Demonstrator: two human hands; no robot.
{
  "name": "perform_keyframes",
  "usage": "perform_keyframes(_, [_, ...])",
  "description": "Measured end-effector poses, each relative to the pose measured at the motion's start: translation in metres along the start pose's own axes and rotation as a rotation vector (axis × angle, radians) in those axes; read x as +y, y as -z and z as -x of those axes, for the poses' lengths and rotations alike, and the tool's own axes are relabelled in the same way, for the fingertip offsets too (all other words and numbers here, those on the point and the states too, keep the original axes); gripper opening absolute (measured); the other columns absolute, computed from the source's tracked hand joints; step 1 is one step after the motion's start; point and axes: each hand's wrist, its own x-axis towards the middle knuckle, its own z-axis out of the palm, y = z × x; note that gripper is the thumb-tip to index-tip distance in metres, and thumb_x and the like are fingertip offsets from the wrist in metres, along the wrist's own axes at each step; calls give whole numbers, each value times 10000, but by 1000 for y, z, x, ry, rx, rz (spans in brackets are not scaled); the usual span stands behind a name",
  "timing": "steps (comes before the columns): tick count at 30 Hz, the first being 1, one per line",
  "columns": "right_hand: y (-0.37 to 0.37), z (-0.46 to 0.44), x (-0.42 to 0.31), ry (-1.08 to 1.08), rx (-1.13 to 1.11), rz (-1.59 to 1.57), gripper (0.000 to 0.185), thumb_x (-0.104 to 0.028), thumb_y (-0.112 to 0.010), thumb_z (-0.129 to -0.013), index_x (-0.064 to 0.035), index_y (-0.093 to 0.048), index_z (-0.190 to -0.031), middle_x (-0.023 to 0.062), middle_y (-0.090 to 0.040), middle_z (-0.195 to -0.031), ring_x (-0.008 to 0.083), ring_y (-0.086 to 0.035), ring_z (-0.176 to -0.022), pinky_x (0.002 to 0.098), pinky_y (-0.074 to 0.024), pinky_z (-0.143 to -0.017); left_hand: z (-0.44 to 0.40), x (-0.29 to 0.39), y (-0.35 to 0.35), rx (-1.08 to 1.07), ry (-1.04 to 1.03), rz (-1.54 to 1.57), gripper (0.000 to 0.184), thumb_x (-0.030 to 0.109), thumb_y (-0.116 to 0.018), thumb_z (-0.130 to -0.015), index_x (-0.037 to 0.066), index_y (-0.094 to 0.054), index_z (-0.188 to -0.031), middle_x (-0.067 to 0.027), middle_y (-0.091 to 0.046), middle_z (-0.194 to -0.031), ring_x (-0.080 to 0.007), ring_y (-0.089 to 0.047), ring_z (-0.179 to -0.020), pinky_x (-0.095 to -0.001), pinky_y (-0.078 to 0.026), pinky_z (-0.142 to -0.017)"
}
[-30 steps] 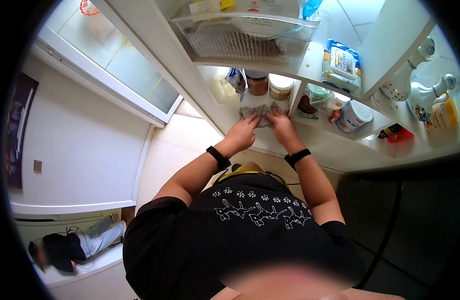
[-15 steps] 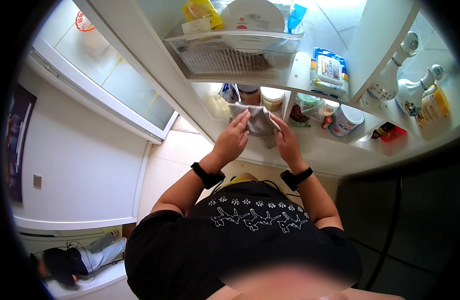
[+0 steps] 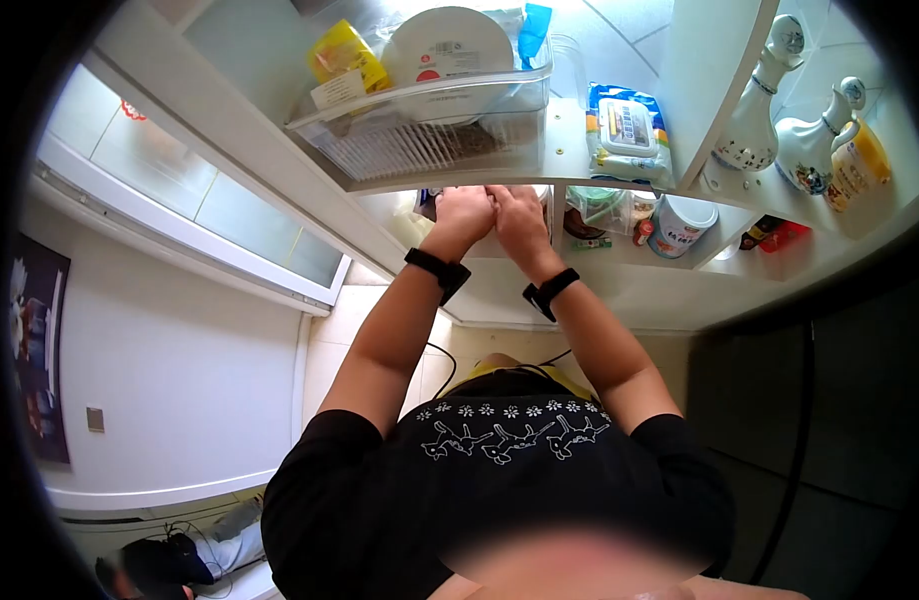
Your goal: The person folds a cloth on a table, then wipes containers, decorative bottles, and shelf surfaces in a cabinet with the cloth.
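We take this for a home: across the top of the frame, white shelving [image 3: 569, 152] bears everyday household goods, among them a clear plastic bin [image 3: 399, 145], a pack of wipes [image 3: 627, 132] and, at upper right, white bottles [image 3: 749, 135] with painted decoration. At left we see a dark-toned picture [image 3: 41, 350] on a pale wall [image 3: 189, 390], and near mid-frame a light tiled floor [image 3: 331, 345], though we cannot tell which room it is.
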Motion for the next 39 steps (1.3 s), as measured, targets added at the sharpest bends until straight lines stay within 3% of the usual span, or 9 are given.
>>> perform_keyframes(2, [-8,7,14,174,-45,284,449,-94,-517,-860,-43,-533,-1306,152,-566,-1253,350,-483,-1233,454,-333,-1109,-7,1,0,-40,7,-35,438,294,-585,-885,90,-594,-1273,-152,-643,-1227,-355,-585,-1151,-485,-470,-961])
perform_keyframes(6, [-9,15,11,155,-84,455,440,-110,-517,-873,-51,-539,-1308,160,-547,-1287,333,-474,-1252,459,-323,-1122,-17,6,5,-38,-39,-217,416,272,-545,-906,84,-601,-1274,-159,-632,-1260,-356,-579,-1168,-483,-453,-982])
perform_keyframes(8, [-6,1,1,-48,-426,572,457,-188,-521,-899,-96,-528,-1347,143,-552,-1317,304,-484,-1265,475,-317,-1109,-17,8,4,-60,-37,-236,413,269,-540,-909,84,-603,-1272,-159,-631,-1260,-357,-578,-1170,-483,-451,-983])
perform_keyframes(15, [-17,-5,20,-281,-561,375,329,-233,-535,-894,-124,-593,-1199,136,-637,-1199,311,-541,-1202,455,-352,-1063,-27,20,5,-177,102,-103,401,262,-524,-918,83,-610,-1266,-161,-630,-1261,-357,-574,-1176,-484,-444,-988])
perform_keyframes(18, [-25,-2,21,-188,-338,386,233,-196,-546,-878,-104,-629,-1075,112,-679,-1029,322,-604,-1060,478,-409,-976,-31,23,8,-212,176,-57,396,258,-517,-922,83,-612,-1264,-162,-630,-1261,-357,-573,-1179,-484,-441,-990])
perform_keyframes(24, [-28,9,37,-75,-252,364,218,-160,-568,-837,-106,-663,-1026,102,-676,-918,295,-583,-1073,498,-436,-941,-32,31,7,-170,232,-27,382,254,-501,-932,83,-623,-1251,-166,-632,-1255,-364,-573,-1175,-489,-437,-990])
perform_keyframes(30, [-23,7,32,157,58,579,275,-142,-556,-836,-130,-643,-1096,92,-652,-996,305,-583,-1035,479,-437,-936,-20,10,-12,147,31,89,353,294,-496,-946,88,-667,-1177,-193,-662,-1176,-384,-621,-1072,-506,-461,-943])
perform_keyframes(32, [-19,8,32,170,32,588,286,-139,-553,-836,-132,-638,-1109,90,-644,-1013,309,-582,-1034,476,-436,-936,-13,15,-5,187,50,155,274,217,-503,-929,53,-687,-1050,-180,-689,-1023,-380,-652,-941,-496,-516,-806])
perform_keyframes(39, [-22,4,32,111,-47,518,289,-110,-535,-835,-120,-633,-1107,90,-636,-1031,315,-579,-1022,455,-450,-900,3,8,-5,145,-106,-211,208,168,-538,-883,107,-711,-980,-126,-698,-933,-316,-681,-861,-437,-557,-695])
